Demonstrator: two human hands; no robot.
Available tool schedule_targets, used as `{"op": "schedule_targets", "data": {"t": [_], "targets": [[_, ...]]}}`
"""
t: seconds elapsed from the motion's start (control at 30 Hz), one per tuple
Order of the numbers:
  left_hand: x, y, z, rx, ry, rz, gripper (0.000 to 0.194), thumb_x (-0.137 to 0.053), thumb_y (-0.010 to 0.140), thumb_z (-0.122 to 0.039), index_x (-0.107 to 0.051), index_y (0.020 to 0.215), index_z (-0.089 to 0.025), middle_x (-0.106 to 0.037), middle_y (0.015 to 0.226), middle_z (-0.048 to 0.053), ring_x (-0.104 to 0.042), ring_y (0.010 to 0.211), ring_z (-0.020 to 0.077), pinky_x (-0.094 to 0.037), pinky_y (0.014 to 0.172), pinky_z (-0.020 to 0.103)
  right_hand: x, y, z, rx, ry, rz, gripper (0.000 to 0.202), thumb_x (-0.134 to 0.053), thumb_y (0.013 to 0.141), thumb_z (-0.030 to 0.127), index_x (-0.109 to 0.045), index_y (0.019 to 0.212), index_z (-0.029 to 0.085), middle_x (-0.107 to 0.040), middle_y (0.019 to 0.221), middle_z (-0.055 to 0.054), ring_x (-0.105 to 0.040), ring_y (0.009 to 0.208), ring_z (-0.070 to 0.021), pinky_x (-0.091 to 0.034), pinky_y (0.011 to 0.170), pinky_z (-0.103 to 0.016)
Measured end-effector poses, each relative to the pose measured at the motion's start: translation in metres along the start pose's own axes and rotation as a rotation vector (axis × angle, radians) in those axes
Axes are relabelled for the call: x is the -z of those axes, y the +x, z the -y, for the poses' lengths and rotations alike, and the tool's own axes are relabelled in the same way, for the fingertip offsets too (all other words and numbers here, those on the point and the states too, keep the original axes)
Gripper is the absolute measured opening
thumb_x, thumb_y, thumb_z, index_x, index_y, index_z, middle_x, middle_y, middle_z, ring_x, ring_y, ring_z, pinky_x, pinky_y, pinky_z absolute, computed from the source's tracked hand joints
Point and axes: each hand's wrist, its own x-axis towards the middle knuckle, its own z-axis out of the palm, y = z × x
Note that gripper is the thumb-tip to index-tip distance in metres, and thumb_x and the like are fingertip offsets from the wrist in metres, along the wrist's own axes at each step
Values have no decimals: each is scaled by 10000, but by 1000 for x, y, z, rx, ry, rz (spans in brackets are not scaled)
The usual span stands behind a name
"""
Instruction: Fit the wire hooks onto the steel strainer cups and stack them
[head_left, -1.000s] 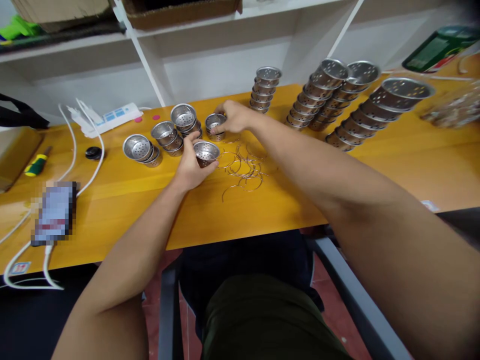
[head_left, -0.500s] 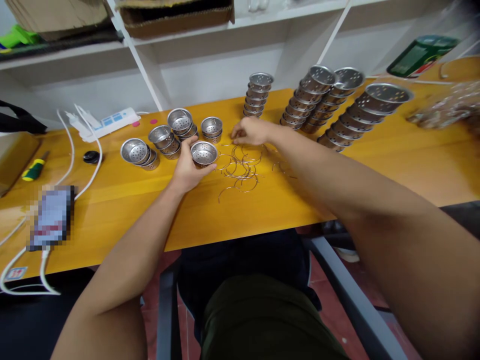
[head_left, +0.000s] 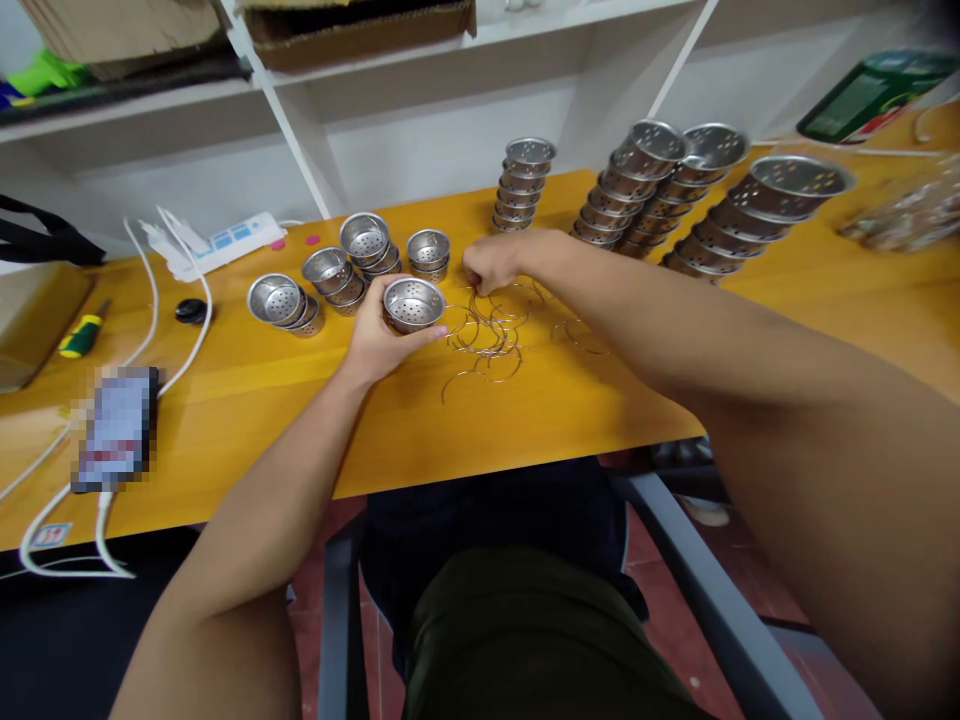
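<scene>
My left hand is wrapped round a perforated metal cup, its mouth turned up. My right hand has its fingers pinched together at the back edge of a pile of thin curved wires; what lies between the fingertips is too small to make out. Behind the held cup are short stacks of similar cups, among them a back stack, a small stack and a left stack.
Tall cup stacks lean at the back right, beside a plastic bag. On the left are a phone with white cables, a screwdriver, a black round piece and a power strip. White shelves border the table.
The fingers of my right hand have curled down at the wires. My left hand still holds the cup, tilted slightly differently. The whole view has shifted a little.
</scene>
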Motion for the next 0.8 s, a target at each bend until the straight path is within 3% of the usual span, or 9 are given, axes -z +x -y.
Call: {"op": "schedule_targets", "data": {"t": [0.13,0.3,0.4,0.47,0.63,0.8], "targets": [[-2,0,1,29,-8,-44,1088,-1235,690,-850,-724,1443,-254,-825,1341,94,-881,1215,320,-772,1065,474,4,-6,4,-40,-191,88,244,-916,1121,205,-973,1325,84,-940,1161,-189,-820,1017,-309,-489,847,-400],[1,0,6,47,12,-96,1076,-1267,648,-805,-763,1421,-252,-815,1343,96,-875,1271,347,-766,1167,541,-2,-4,3,-35,-180,88,190,-976,1105,235,-977,1267,136,-951,1228,-176,-881,1132,-377,-552,936,-428],[2,-1,9,36,32,-86,1065,-1243,690,-820,-753,1449,-255,-808,1385,110,-871,1295,356,-760,1182,554,-5,-6,-4,-52,-168,57,201,-944,1144,258,-942,1253,88,-947,1263,-169,-875,1189,-315,-533,990,-397],[2,-1,10,28,43,-74,1066,-1210,733,-852,-731,1477,-257,-799,1403,118,-868,1302,360,-761,1178,565,-6,-12,-13,-47,-114,-34,149,-890,1159,257,-913,1203,116,-941,1225,-143,-860,1141,-281,-530,967,-383],[2,-1,13,22,65,-40,1139,-1164,767,-929,-643,1548,-285,-777,1416,104,-863,1276,340,-757,1167,546,-9,-42,-29,34,344,-342,101,-838,1107,281,-775,1043,235,-854,1020,-104,-735,954,-275,-603,927,-446],[-1,-1,10,32,68,-31,1200,-1159,750,-960,-602,1588,-305,-769,1443,109,-860,1342,367,-751,1214,571,-31,-79,-1,160,889,-581,309,-900,1106,547,-751,1091,277,-773,911,-55,-666,750,-241,-608,720,-431]]}}
